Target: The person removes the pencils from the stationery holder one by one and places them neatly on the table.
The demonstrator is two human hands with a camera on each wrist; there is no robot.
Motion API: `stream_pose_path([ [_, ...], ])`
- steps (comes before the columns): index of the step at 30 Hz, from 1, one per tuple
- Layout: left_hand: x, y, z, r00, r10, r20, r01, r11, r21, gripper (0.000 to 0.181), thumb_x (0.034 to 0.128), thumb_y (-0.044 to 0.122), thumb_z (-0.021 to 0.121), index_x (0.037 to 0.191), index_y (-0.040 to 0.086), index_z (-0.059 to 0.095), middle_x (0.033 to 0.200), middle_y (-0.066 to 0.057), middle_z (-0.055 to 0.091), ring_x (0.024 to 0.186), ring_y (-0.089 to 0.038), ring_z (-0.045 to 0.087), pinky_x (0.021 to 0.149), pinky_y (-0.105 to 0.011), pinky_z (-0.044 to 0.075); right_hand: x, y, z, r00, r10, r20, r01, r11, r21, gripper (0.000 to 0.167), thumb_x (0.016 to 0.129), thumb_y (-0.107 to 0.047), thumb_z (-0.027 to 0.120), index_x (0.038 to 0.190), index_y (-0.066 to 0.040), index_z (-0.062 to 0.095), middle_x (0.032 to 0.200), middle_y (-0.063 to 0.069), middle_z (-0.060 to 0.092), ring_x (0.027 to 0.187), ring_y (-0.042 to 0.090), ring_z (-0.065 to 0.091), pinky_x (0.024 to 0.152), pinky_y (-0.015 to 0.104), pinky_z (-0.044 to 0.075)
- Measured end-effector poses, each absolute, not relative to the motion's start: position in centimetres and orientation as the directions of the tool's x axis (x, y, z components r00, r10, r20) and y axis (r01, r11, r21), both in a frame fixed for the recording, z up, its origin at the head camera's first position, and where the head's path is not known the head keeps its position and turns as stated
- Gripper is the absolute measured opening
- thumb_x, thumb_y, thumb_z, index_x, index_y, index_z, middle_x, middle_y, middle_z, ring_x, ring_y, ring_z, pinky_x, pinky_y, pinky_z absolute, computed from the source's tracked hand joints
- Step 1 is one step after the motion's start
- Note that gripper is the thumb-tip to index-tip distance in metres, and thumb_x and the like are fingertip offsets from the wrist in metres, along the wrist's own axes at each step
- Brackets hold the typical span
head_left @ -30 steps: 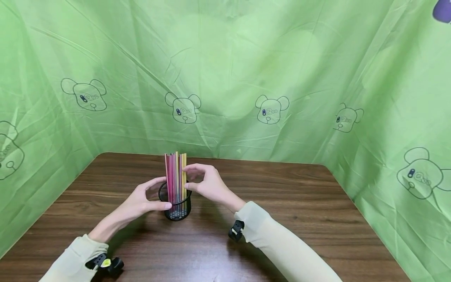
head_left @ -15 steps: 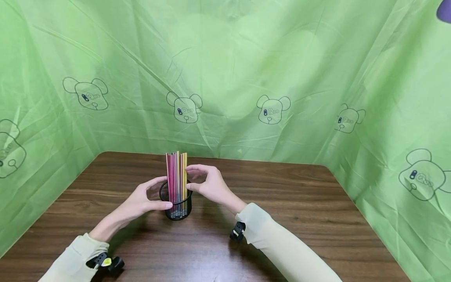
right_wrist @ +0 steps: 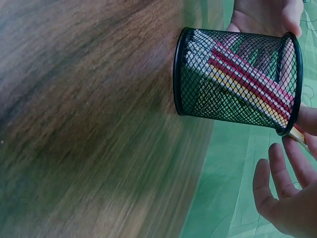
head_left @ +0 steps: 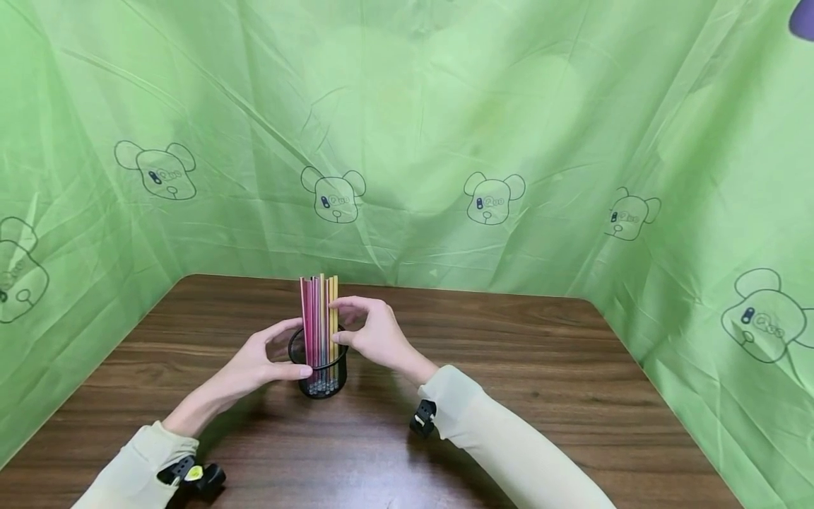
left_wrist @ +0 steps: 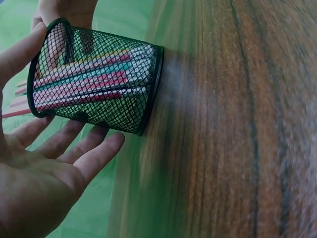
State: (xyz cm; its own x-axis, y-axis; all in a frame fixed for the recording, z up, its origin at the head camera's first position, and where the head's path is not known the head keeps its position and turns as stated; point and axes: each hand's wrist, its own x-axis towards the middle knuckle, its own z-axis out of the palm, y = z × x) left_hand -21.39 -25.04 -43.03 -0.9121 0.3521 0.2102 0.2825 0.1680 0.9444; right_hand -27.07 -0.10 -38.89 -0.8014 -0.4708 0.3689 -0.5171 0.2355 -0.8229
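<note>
A round black mesh pen holder [head_left: 323, 385] stands upright on the table, holding several long thin sticks [head_left: 320, 311] in pink, purple and yellow with pale lower ends. My left hand [head_left: 251, 364] holds the pen holder from the left, thumb on the near side of its rim and fingers reaching behind. In the left wrist view its fingers [left_wrist: 89, 146] lie along the mesh. My right hand [head_left: 375, 332] is at the sticks' right side, index finger and thumb tips at the yellow ones. Its other fingers [right_wrist: 277, 173] are spread loosely in the right wrist view.
The brown wood-grain table [head_left: 509, 367] extends to both sides and behind the pen holder. Green cloth [head_left: 413, 141] printed with bear heads hangs around it. Each wrist carries a black camera strap [head_left: 424, 417]. A purple shape [head_left: 803, 20] shows at the upper right corner.
My right hand has shifted slightly left, bringing its fingertips over the yellow sticks. The left hand and the pen holder stay almost still.
</note>
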Motion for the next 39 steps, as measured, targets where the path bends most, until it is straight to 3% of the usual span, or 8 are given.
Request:
stream_pose_path([
  [11, -21.5, -25.1, -43.1, -0.914, 0.350, 0.205, 0.275, 0.163, 0.948, 0.081, 0.0886, 0.006, 0.083, 0.158, -0.001, 0.041, 0.151, -0.024, 0.053, 0.134, -0.036, 0.055, 0.104, -0.030, 0.046, -27.3, -0.6, -38.6, -0.816, -0.378, 0.437, -0.544, 0.245, -0.803, 0.054, 0.074, 0.004, 0.093, 0.124, -0.009, 0.076, 0.107, 0.007, 0.074, 0.088, 0.021, 0.072, 0.084, 0.038, 0.058],
  [18, -21.4, -25.1, -43.1, -0.914, 0.353, 0.200, 0.266, 0.150, 0.952, 0.081, 0.0884, 0.006, 0.083, 0.158, -0.002, 0.041, 0.148, -0.026, 0.055, 0.133, -0.037, 0.057, 0.104, -0.034, 0.047, -27.4, -0.6, -38.6, -0.842, -0.321, 0.433, -0.511, 0.223, -0.830, 0.055, 0.073, 0.006, 0.093, 0.122, -0.012, 0.075, 0.109, 0.007, 0.074, 0.082, 0.017, 0.073, 0.072, 0.029, 0.058],
  [25, -21.5, -25.0, -43.2, -0.915, 0.352, 0.199, 0.266, 0.155, 0.951, 0.082, 0.0886, 0.007, 0.083, 0.158, -0.001, 0.041, 0.148, -0.024, 0.056, 0.134, -0.038, 0.056, 0.105, -0.033, 0.046, -27.7, -0.4, -38.5, -0.868, -0.271, 0.415, -0.466, 0.160, -0.870, 0.055, 0.074, 0.011, 0.090, 0.121, -0.014, 0.074, 0.112, 0.007, 0.074, 0.081, 0.015, 0.073, 0.068, 0.031, 0.060],
  [35, -21.4, -25.0, -43.0, -0.918, 0.343, 0.200, 0.270, 0.172, 0.947, 0.082, 0.0879, 0.007, 0.084, 0.157, -0.003, 0.041, 0.148, -0.025, 0.056, 0.130, -0.021, 0.060, 0.103, -0.026, 0.045, -28.0, 0.1, -36.9, -0.863, -0.243, 0.442, -0.465, 0.043, -0.884, 0.061, 0.075, 0.015, 0.086, 0.126, -0.015, 0.073, 0.113, 0.001, 0.073, 0.079, 0.020, 0.076, 0.068, 0.037, 0.062],
  [39, -21.4, -25.0, -42.9, -0.918, 0.344, 0.197, 0.269, 0.174, 0.947, 0.082, 0.0880, 0.007, 0.084, 0.157, -0.002, 0.041, 0.148, -0.026, 0.056, 0.131, -0.023, 0.059, 0.103, -0.027, 0.046, -28.2, 0.3, -36.2, -0.865, -0.240, 0.440, -0.459, 0.030, -0.888, 0.061, 0.076, 0.015, 0.086, 0.126, -0.015, 0.073, 0.116, 0.003, 0.072, 0.079, 0.022, 0.076, 0.068, 0.037, 0.062],
])
